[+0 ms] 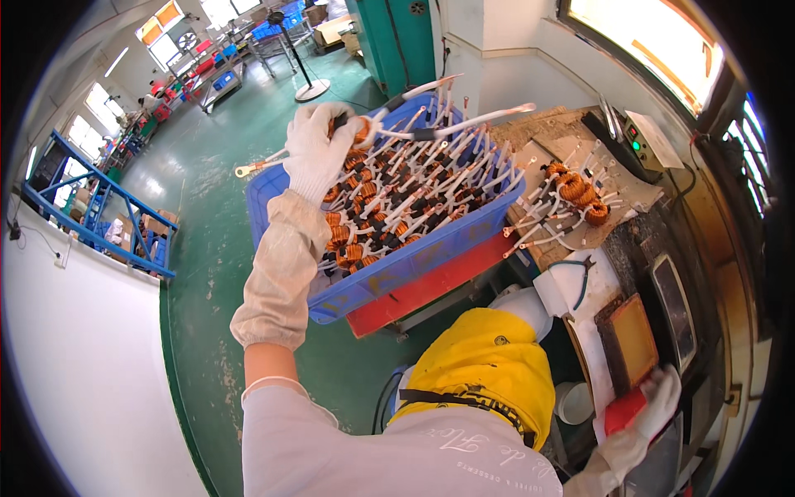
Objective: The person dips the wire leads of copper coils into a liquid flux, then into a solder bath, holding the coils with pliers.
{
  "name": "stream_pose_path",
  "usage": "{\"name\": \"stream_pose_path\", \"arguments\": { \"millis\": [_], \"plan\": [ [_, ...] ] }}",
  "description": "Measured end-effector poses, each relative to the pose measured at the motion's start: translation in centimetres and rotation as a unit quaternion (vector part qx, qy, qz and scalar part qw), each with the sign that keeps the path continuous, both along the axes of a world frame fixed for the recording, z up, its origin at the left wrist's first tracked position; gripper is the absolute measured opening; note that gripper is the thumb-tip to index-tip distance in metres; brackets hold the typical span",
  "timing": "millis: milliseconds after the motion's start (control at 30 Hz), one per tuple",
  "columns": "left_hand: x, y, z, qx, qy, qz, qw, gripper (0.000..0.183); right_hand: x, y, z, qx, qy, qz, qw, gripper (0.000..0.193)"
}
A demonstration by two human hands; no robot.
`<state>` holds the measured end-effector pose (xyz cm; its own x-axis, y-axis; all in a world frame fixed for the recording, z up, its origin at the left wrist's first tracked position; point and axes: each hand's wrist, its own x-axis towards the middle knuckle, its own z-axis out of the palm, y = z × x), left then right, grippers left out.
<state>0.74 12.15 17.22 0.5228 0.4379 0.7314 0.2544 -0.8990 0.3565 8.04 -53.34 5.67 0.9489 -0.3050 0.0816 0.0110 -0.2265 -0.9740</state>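
Note:
My left hand [317,149], in a white glove with a sleeve cover, grips a copper-wound toroid coil [361,130] with long white-sleeved leads, lifted over the far left of a blue plastic crate [414,261]. The crate is heaped with many similar coils. My right hand [654,406], also gloved, rests low at the right on the workbench edge and holds a red block-like object [625,410]. A yellow apron [489,364] covers my lap between the two hands.
The blue crate sits on a red crate [431,290]. Three coils [575,195] lie on the bench beside it. Blue-handled cutters [580,277], an orange-brown pad [633,340], a control box [638,141] and a small white cup [573,403] stand at the right. Green floor and blue racks [108,215] lie left.

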Motion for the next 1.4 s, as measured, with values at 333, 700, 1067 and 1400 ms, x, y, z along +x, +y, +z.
{"name": "stream_pose_path", "arguments": {
  "millis": [333, 700, 1067, 1400],
  "plan": [
    [-0.1, -22.3, -0.5, -0.095, 0.010, -0.473, 0.876, 0.023, -5.3, 22.7, 1.1, 0.072, -0.129, 0.408, 0.901, 0.049],
    [1.1, -27.5, -1.8, -0.009, -0.009, -0.436, 0.900, 0.043, -5.8, 20.8, -0.9, 0.401, -0.024, 0.200, 0.894, 0.032],
    [0.1, -28.6, -10.7, -0.564, -0.010, -0.437, 0.701, 0.051, -5.6, 19.1, -2.4, 0.425, -0.091, 0.107, 0.894, 0.041],
    [0.0, -30.8, -10.9, -0.671, 0.141, -0.482, 0.545, 0.041, -6.6, 20.0, -2.0, 0.311, -0.072, 0.119, 0.940, 0.034]
  ]
}}
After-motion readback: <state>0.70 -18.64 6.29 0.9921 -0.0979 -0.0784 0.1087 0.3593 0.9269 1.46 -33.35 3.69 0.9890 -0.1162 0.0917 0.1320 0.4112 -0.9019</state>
